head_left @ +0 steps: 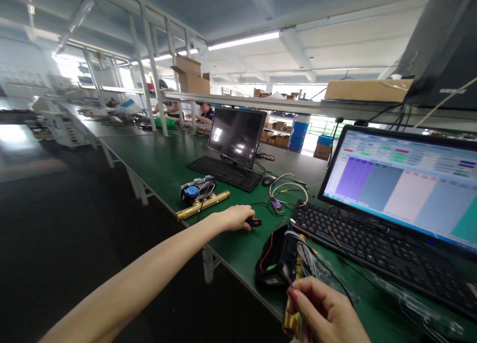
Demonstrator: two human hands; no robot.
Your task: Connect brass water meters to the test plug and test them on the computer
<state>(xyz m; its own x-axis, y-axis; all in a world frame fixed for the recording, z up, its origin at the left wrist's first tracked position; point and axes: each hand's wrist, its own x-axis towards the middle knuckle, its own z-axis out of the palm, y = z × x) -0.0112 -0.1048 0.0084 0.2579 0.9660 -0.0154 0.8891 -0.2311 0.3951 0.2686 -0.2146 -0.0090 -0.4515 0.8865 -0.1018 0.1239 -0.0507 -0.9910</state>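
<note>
The left hand point(235, 218) closed its fingertips on a small red-and-black connector point(255, 223) lying on the green bench mat point(167, 164), at eleven o'clock from the right hand point(328, 313), which clasped a brass-bodied black meter module point(278, 268) whose thin wires point(306, 251) were probably best kept slack and untangled.

Dark monitor point(237, 136), keyboard point(224, 172) — mouse point(268, 180) beside.

I count two monitors: dark monitor point(236, 137) beyond the left fingers point(246, 218), lit monitor point(402, 189) beyond the right fingers point(303, 297). Two keyboards, far keyboard point(223, 173) and near keyboard point(372, 246), one before each. Two brass meters: far brass meter point(203, 204) left of the left fingers, near brass meter point(274, 263) in the right fingers. One mouse point(268, 180).
</note>
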